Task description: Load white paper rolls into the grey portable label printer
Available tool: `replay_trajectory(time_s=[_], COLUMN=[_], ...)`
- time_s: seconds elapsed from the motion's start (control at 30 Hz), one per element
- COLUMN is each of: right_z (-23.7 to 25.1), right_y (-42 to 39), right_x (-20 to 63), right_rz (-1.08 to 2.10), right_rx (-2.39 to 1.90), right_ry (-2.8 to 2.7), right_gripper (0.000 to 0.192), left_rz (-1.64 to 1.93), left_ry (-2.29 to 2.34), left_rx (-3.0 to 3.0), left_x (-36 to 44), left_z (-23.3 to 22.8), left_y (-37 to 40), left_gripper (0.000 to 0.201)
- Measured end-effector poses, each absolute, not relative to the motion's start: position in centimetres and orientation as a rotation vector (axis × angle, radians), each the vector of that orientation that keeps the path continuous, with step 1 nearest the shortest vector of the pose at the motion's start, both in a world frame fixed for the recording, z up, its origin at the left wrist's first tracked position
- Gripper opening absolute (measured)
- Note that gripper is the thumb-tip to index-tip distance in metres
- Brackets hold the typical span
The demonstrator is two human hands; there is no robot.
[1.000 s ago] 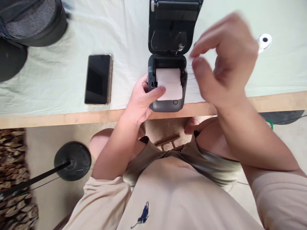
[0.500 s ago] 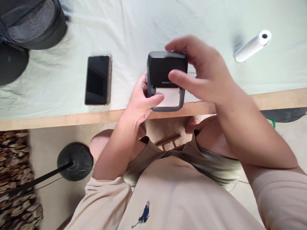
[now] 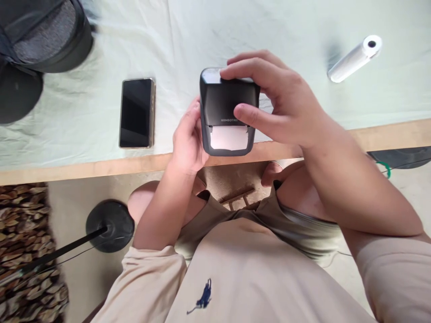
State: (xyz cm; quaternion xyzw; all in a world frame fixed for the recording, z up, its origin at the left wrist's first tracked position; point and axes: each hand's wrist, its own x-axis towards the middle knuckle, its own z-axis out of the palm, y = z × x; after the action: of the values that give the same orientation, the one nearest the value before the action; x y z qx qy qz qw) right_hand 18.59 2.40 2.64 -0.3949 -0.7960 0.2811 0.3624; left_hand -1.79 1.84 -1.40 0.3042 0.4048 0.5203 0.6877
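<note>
A dark label printer (image 3: 229,101) with white paper (image 3: 229,137) showing at its near end is held up over the table's front edge. My left hand (image 3: 189,137) grips it from the left side and below; some of its fingers are hidden behind the printer. Over the printer's right side, my right hand (image 3: 281,96) is closed on it, thumb on the black lid and fingertips on the far top edge. The lid looks shut.
A smartphone (image 3: 136,113) lies face up to the left on the cloth-covered table (image 3: 175,40). At the right lies a white roll (image 3: 353,59) with a dark core hole. A black padded bag (image 3: 50,36) occupies the far left corner. A black stand base (image 3: 110,226) is on the floor.
The printer has moved slightly left and tilted a little. My left thumb has come off the paper to the printer's side. My right fingers have settled onto its top edge.
</note>
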Motion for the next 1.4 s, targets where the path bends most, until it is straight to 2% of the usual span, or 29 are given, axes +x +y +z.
replay_trajectory(time_s=[0.17,0.23,0.3,0.37,0.4,0.47,0.53,0.6,0.67,0.7,0.77,0.83,1.1,1.17,1.23,1.3,1.4], right_z=[3.1,3.4,3.5,3.5,3.5,3.4,3.5,3.8,4.3,4.6,5.2,5.7,4.5,4.8,5.2,5.5,4.7], right_y=[2.4,2.4,2.4,2.3,2.3,2.1,1.9,1.7,1.5,1.5,1.4,1.3,1.8,1.6,1.5,1.7,2.7], right_x=[19.5,19.5,19.3,18.8,18.6,18.3,18.1,18.0,17.9,17.7,17.4,17.0,16.9,17.4,18.1,18.9,20.0], right_rz=[0.821,0.813,0.68,0.51,0.435,0.354,0.362,0.401,0.392,0.366,0.308,0.281,0.31,0.418,0.663,0.942,1.224], right_rx=[-0.999,-1.053,-1.098,-1.143,-1.164,-1.2,-1.227,-1.228,-1.315,-1.398,-1.607,-1.771,-1.802,-1.684,-1.5,-1.333,-1.19], right_ry=[-2.122,-2.103,-2.029,-1.859,-1.76,-1.623,-1.625,-1.725,-1.899,-1.994,-2.163,-2.243,-2.33,-2.277,-2.095,-1.759,-1.232], right_gripper=[0.073,0.077,0.07,0.045,0.032,0.038,0.041,0.03,0.009,0.006,0.026,0.035,0.033,0.036,0.04,0.044,0.043], left_rz=[1.1,1.091,1.097,1.094,1.085,1.064,1.046,1.036,1.022,1.011,0.985,0.98,0.954,0.97,0.999,1.018,1.033], left_ry=[0.967,0.985,0.978,0.963,0.947,0.908,0.877,0.871,0.864,0.86,0.86,0.858,0.855,0.829,0.797,0.782,0.803], left_rx=[0.633,0.61,0.602,0.617,0.636,0.689,0.723,0.724,0.731,0.747,0.795,0.842,0.887,0.877,0.845,0.789,0.678], left_x=[-2.1,-2.0,-1.9,-2.0,-2.0,-2.1,-2.2,-2.2,-2.2,-2.1,-2.0,-2.0,-2.2,-2.2,-2.1,-2.1,-2.1], left_z=[-1.2,-0.9,-0.6,-0.6,-0.6,-0.9,-1.1,-1.2,-1.2,-1.2,-1.3,-1.5,-1.9,-1.7,-1.4,-1.2,-1.1], left_y=[2.2,2.2,2.0,1.7,1.6,1.4,1.4,1.4,1.4,1.3,1.2,1.1,1.1,1.2,1.3,1.4,1.6], left_gripper=[0.024,0.027,0.035,0.042,0.039,0.026,0.021,0.02,0.019,0.02,0.024,0.028,0.034,0.027,0.019,0.012,0.015])
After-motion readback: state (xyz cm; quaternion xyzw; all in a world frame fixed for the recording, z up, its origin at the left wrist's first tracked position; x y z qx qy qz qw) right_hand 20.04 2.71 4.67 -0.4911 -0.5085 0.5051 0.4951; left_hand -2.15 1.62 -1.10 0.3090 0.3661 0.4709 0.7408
